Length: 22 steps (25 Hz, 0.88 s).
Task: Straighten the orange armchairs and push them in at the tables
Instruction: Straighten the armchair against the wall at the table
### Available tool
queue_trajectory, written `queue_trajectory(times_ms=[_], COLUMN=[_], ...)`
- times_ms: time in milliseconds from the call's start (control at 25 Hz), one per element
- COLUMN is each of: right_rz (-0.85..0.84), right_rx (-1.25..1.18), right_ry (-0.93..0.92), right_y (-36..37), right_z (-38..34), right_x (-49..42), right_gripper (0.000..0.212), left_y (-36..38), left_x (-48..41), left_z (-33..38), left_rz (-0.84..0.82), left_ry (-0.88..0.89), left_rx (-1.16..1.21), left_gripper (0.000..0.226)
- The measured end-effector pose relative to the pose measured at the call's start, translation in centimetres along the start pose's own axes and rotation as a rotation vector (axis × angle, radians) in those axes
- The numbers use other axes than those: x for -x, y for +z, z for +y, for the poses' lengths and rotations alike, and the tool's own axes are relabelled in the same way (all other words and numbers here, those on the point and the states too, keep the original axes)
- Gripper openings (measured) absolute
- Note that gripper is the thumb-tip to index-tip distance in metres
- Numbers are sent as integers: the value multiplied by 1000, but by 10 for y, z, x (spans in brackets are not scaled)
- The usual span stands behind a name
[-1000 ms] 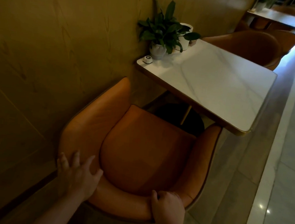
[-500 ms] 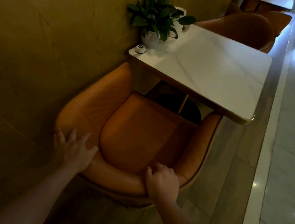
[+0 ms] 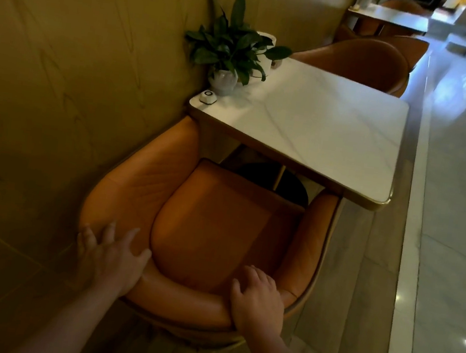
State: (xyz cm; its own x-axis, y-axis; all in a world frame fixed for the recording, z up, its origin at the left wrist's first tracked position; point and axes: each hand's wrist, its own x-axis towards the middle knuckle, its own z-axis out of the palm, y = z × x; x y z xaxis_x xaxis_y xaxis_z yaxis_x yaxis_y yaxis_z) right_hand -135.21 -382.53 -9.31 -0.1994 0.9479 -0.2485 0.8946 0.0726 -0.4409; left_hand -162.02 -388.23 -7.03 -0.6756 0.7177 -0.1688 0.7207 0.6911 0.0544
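Note:
An orange armchair (image 3: pixel 214 221) stands in front of me against the wooden wall, its seat facing a white marble table (image 3: pixel 320 128). Both arm ends reach the table's near edge. My left hand (image 3: pixel 111 258) rests on the back's left part with fingers spread and straight. My right hand (image 3: pixel 259 301) grips the right part of the back's rim, fingers curled over the top. A second orange armchair (image 3: pixel 360 61) sits at the table's far side, and further armchairs (image 3: pixel 412 47) stand at another table (image 3: pixel 392 17) beyond.
A potted green plant (image 3: pixel 232 50), a white cup (image 3: pixel 266 54) and a small white call button (image 3: pixel 208 97) sit on the table by the wall. The table's black base (image 3: pixel 292 186) shows under it. A shiny tiled aisle (image 3: pixel 453 232) runs along the right.
The armchair has slid forward until its arm ends meet the table edge. Both hands stay on the back, the right hand's fingers now further over the rim.

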Motion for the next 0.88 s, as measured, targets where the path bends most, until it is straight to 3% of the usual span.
queue_trajectory(times_ms=[160,880], right_rz=[1,-19], right_rx=[7,17], right_ry=[21,14], right_y=[-1,10], right_z=[-8,-36], right_x=[1,-11], right_gripper=[41,41], left_y=[-2,3], left_x=[-9,-56], left_z=[-4,-21], left_rz=[13,57], left_ry=[23,91], left_rx=[30,24], left_gripper=[65,61])
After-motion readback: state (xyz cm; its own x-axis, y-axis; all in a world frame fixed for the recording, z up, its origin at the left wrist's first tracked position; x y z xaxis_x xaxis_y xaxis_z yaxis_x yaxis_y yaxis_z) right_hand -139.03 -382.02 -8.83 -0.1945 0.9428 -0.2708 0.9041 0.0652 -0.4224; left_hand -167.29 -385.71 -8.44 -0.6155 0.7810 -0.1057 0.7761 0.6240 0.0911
